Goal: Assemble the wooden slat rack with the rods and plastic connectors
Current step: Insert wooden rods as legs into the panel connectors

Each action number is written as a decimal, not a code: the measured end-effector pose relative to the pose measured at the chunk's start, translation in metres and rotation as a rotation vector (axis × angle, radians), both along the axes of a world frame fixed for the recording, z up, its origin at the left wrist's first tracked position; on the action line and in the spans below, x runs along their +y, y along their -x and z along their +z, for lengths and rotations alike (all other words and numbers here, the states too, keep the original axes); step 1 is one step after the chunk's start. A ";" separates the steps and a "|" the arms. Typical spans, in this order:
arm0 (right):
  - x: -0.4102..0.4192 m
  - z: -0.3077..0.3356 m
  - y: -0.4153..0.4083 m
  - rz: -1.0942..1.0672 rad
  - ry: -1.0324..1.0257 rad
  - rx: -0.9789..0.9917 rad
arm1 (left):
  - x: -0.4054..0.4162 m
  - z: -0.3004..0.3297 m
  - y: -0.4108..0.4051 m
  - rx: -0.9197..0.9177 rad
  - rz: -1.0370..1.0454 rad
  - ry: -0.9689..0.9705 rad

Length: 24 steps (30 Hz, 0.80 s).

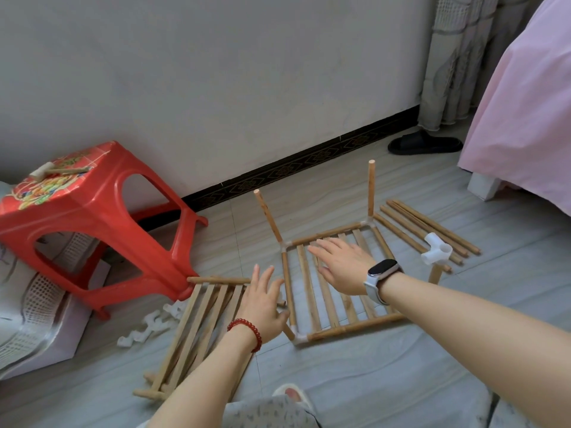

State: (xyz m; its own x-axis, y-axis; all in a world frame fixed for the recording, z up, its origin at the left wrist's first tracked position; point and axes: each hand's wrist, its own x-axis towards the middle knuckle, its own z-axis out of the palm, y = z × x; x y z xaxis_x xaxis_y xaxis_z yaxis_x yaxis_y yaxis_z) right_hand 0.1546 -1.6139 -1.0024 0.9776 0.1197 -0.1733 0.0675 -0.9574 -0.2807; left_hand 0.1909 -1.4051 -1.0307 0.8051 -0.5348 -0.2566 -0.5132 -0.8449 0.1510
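**A:** While both hands hovered over the parts on the floor, what worried you most?

**B:** I watched the left hand (262, 301) spread flat, holding nothing, above the near end of the loose slat panel (197, 332) at about seven o'clock. The right hand (343, 264), fingers straight and also holding nothing, hung over the framed slat panel (327, 291) at centre. I judged that a careless press there could knock the two upright rods (371, 188) out of their white corner connectors (301, 337), since they stood free at the top.

**A:** Anything else?

**B:** The fourth post at three o'clock carried a loose-looking connector (437, 250); a brush of the forearm might have tipped it. Spare rods (432, 230) lay just beyond it, easy to roll. More connectors (148, 329) sat at eight o'clock by the red stool (92, 230).

**A:** Any writing?

**B:** The stool's top had printed decoration, but I couldn't read it. The watch (381, 268) face was dark.
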 end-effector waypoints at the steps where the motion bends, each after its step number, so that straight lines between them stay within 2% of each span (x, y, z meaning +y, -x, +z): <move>1: -0.001 -0.003 0.000 -0.001 0.022 0.018 | -0.001 -0.002 0.000 -0.033 0.010 -0.005; 4: -0.005 -0.008 0.003 -0.010 0.036 0.072 | -0.002 -0.004 0.001 -0.053 0.024 -0.021; 8: -0.006 -0.007 0.004 -0.023 -0.005 0.133 | 0.003 -0.003 -0.003 0.051 0.049 -0.025; 12: 0.000 -0.005 0.006 -0.005 -0.010 0.129 | 0.010 0.013 -0.007 0.212 0.026 -0.192; 14: 0.006 -0.004 0.005 -0.015 -0.067 0.075 | 0.011 0.033 -0.015 0.204 -0.042 -0.245; 17: 0.021 0.004 -0.004 -0.061 -0.176 0.006 | 0.026 0.064 -0.032 0.106 -0.025 -0.156; 20: 0.050 0.015 -0.023 -0.045 -0.188 -0.066 | 0.066 0.083 -0.045 0.086 0.128 -0.017; 24: 0.122 0.037 -0.060 0.014 -0.231 -0.130 | 0.161 0.086 -0.048 0.051 0.317 0.184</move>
State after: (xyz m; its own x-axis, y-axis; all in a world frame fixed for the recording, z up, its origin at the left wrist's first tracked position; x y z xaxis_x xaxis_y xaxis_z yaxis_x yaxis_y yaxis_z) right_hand 0.2146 -1.4922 -0.9654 0.9878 0.1550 -0.0134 0.1297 -0.8677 -0.4799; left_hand 0.2391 -1.2445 -0.9447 0.9267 -0.3019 -0.2237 -0.2181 -0.9169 0.3342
